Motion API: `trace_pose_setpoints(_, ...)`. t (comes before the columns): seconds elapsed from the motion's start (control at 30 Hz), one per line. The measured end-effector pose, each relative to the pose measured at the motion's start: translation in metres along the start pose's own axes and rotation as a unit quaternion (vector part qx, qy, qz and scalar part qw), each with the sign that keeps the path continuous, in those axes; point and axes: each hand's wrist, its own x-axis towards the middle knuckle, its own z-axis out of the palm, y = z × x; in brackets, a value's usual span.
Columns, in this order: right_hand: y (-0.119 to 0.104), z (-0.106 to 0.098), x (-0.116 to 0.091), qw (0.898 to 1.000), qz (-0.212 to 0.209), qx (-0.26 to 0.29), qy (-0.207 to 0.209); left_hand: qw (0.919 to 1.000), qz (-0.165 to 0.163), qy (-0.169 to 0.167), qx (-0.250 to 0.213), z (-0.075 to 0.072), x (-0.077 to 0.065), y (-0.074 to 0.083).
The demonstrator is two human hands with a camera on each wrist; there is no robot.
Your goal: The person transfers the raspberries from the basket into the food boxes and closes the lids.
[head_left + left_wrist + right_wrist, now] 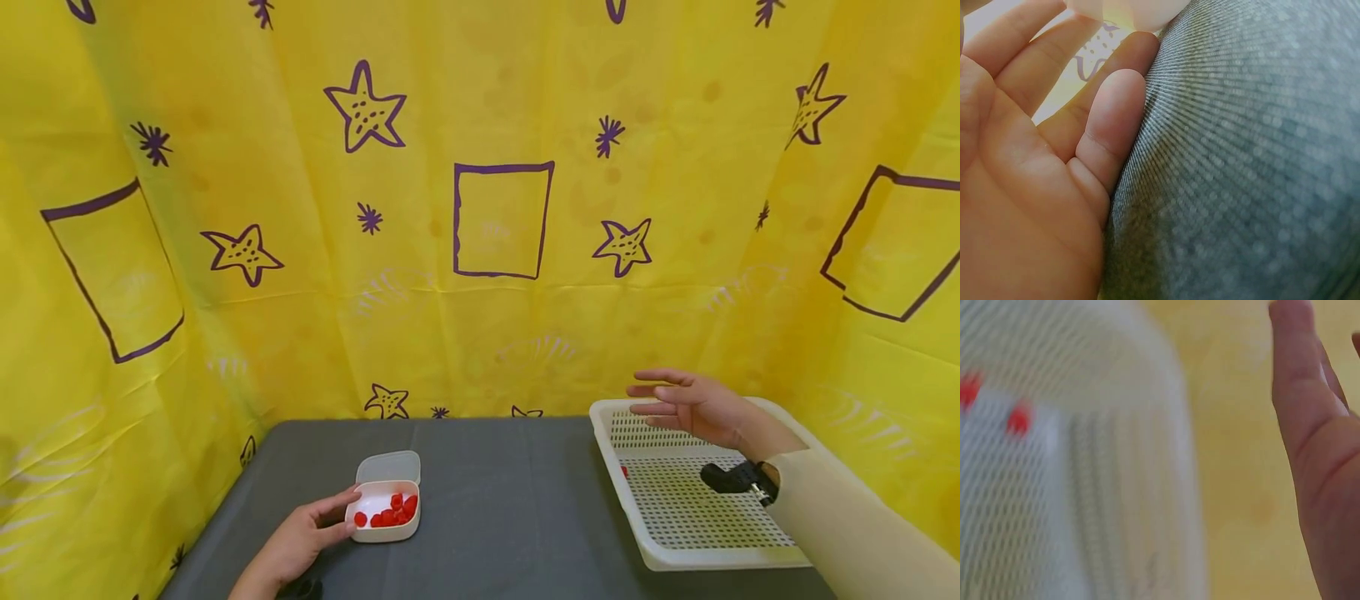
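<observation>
A small cream box [384,534] with several small red pieces [387,517] inside stands on the grey table. Its translucent lid [388,468] is flipped back behind it. My left hand [300,533] grips the box's left end, thumb in front and fingers farther back. In the left wrist view, the fingers [1113,119] reach to the pale box [1141,11] close over the cloth. Over the white plastic basket [637,521] on the right, my right hand [701,408] hovers with loosely spread fingers and holds nothing. Two blurred red pieces [1019,419] lie in the basket.
Dark grey cloth [510,500] covers the table between box and basket. A yellow curtain [480,350] with purple drawings encloses the back and both sides. A black wrist camera [731,478] hangs under the right wrist, above the basket.
</observation>
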Motion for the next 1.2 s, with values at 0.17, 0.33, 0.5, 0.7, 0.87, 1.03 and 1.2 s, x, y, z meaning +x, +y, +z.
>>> trace_pose_setpoints(0.17,0.027,-0.027,-0.027,0.995,0.058,-0.081,0.026,1.0000,-0.002,0.003,0.004,0.000,0.000,0.000)
trace_pose_setpoints(0.33,0.048,-0.034,-0.034,0.987,0.108,-0.116,0.037,1.0000,-0.002,-0.001,-0.001,0.000,-0.002,0.001)
trace_pose_setpoints(0.5,0.064,-0.036,-0.029,0.986,0.128,-0.097,0.039,1.0000,-0.001,0.001,-0.002,0.000,-0.002,0.000)
trace_pose_setpoints(0.7,0.078,-0.033,-0.024,0.976,0.156,-0.135,0.067,0.9999,0.006,-0.005,-0.006,0.002,-0.002,-0.001)
trace_pose_setpoints(0.87,0.088,-0.022,-0.016,0.957,0.204,-0.193,0.078,1.0000,0.006,-0.002,0.002,0.002,-0.003,0.001)
trace_pose_setpoints(1.03,0.092,-0.008,-0.003,0.944,0.228,-0.225,0.076,0.9999,-0.006,0.008,0.010,0.001,-0.002,0.002)
trace_pose_setpoints(1.2,0.097,0.006,0.014,0.944,0.229,-0.232,0.045,0.9998,-0.012,0.010,0.012,0.001,-0.002,0.002)
